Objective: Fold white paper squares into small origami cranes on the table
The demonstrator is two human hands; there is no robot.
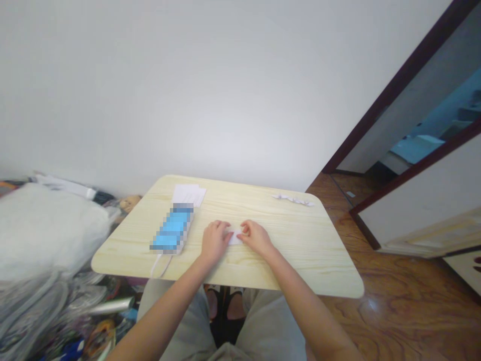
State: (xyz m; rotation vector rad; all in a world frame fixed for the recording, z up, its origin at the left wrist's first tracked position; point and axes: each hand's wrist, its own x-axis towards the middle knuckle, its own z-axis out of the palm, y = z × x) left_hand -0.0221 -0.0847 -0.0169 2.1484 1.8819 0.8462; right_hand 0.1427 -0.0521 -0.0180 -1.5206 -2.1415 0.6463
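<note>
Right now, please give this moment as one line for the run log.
left hand: touches paper, left edge | right hand: touches paper, right edge | paper: on table | blue thing: left of hands | sheets: behind it

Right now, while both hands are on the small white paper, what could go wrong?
1. The small white paper lies between the left hand and the right hand, largely covered; it could slip and crease crookedly.
2. A white cable loops over the near edge of the table beside the blurred blue object; the left forearm might snag it.
3. The folded white pieces lie close to the far edge and might fall off.
</note>
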